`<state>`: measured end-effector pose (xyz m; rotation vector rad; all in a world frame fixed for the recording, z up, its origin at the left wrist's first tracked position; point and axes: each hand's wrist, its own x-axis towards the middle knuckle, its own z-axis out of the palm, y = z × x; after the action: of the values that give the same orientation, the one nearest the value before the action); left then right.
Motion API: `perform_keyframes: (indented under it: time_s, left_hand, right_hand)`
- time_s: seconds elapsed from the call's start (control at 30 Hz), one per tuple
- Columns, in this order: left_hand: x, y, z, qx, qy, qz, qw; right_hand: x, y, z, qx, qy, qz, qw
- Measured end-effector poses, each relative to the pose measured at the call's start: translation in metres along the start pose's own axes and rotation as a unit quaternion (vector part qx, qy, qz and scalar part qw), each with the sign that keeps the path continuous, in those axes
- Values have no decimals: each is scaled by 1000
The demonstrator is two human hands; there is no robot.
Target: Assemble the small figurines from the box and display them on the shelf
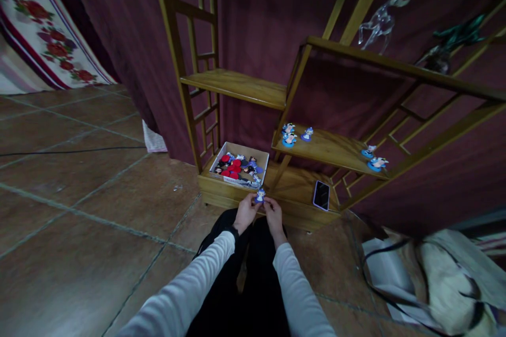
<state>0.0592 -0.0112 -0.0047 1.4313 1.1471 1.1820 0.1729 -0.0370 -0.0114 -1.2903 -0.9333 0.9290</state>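
My left hand (245, 212) and my right hand (273, 214) meet in front of me, both pinched on a small blue figurine (260, 195) held between their fingertips. Just beyond them, on the bottom board of a wooden shelf unit (237, 87), sits an open cardboard box (239, 164) filled with several red, black and blue figurines. Three blue figurines (290, 135) stand at the left end of the middle shelf (332, 147), and two more blue figurines (375, 159) stand at its right end.
A phone in a purple case (321, 195) lies on the bottom board right of my hands. A glass deer (381, 16) and a dark green ornament (454, 37) stand on the top shelf. Bags (430, 274) lie on the tiled floor at right. A black cable (71, 150) crosses the floor at left.
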Motion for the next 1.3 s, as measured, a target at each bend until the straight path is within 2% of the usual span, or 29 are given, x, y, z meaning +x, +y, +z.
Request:
perform_keyframes:
  time_s: [0.2,0.47,0.87,1.1,1.3]
  left_hand:
    - [2,-2,0,31,-3,0,1000]
    - [6,-5,2,3,-4,-5,1000]
    - [12,-6,1,16,17,-44,999]
    - [18,-11,-1,-45,-8,-60,997]
    - [16,-7,-7,-95,-23,-86,991]
  right_hand:
    - [-2,-3,-1,-19,8,-9,1000]
    - [-1,1,-2,-32,13,-16,999]
    - [-5,-1,0,91,-15,3,996]
    - [-4,-1,1,107,-17,20,994]
    - [-6,-2,4,108,-19,21,994]
